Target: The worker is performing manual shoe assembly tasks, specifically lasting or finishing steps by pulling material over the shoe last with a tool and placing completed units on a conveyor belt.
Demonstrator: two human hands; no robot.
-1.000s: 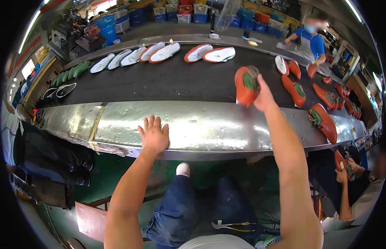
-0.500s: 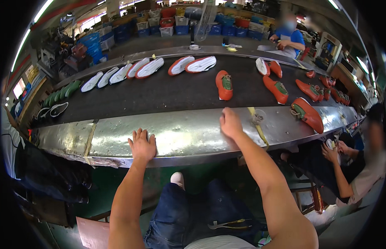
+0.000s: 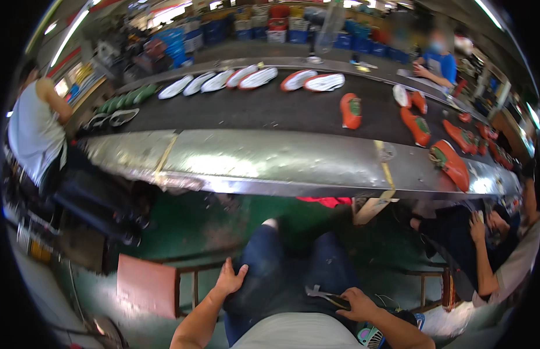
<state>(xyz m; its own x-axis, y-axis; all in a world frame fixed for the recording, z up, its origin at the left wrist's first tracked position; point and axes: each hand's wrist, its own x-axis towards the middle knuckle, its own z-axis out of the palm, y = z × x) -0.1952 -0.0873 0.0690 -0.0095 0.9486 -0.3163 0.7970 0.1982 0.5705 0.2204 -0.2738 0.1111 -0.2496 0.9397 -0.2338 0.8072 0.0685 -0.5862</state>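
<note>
My left hand (image 3: 230, 279) rests beside my left thigh, its fingers apart and nothing in it. Across my lap lies a pair of metal pincers (image 3: 323, 294), the jaws toward my left. My right hand (image 3: 358, 305) has its fingers closed about the handle end of the pincers. Ahead, on the dark conveyor belt (image 3: 235, 113), sits an orange shoe (image 3: 351, 110) with green lacing. Another orange shoe (image 3: 451, 164) rests on the metal ledge (image 3: 293, 157) at the right. Several shoes with white soles upward (image 3: 258, 78) line the far side of the belt.
A pink-topped stool (image 3: 147, 285) stands at my left. One person (image 3: 37, 128) stands at the far left, and another sits close at the right with hands (image 3: 485, 224) at work. A person in blue (image 3: 440, 64) is across the belt. A small green fan-like object (image 3: 372, 336) lies by my right hip.
Both my hands have left the metal ledge and come back to my lap. My right hand has taken hold of the pincers. The view has shifted, showing more floor.
</note>
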